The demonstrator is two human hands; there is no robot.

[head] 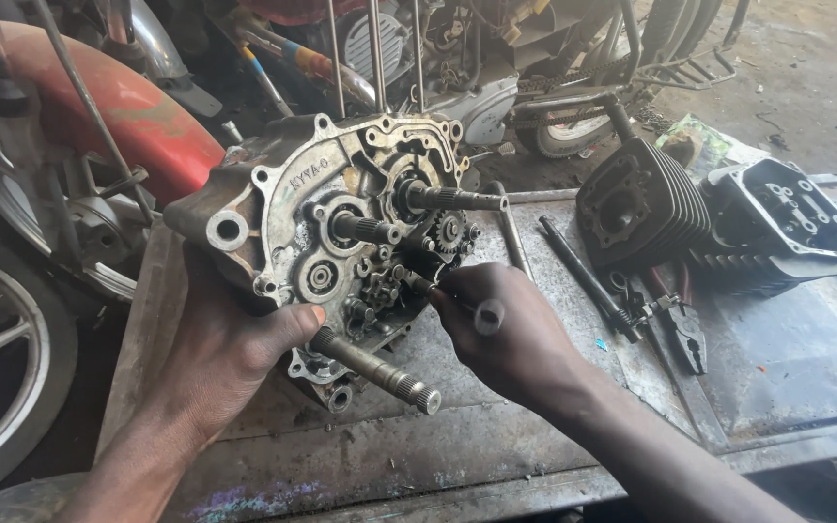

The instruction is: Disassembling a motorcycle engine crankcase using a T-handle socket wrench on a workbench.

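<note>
A greasy metal engine crankcase [293,208] stands tilted on a metal workbench [496,455], with several splined shafts and small gears sticking out of it. My left hand [230,344] grips the case's lower left edge, thumb resting near the long kick shaft [380,371]. My right hand [506,324] holds a small cylindrical metal tool [486,315] whose tip meets a small part beside the gears [443,234] at the case's centre.
A black finned cylinder [646,208] and a cylinder head [791,228] lie at the right of the bench. Pliers [680,329] and long rods [583,276] rest between. Motorcycles with a red fender [138,111] and wheels crowd the left and back.
</note>
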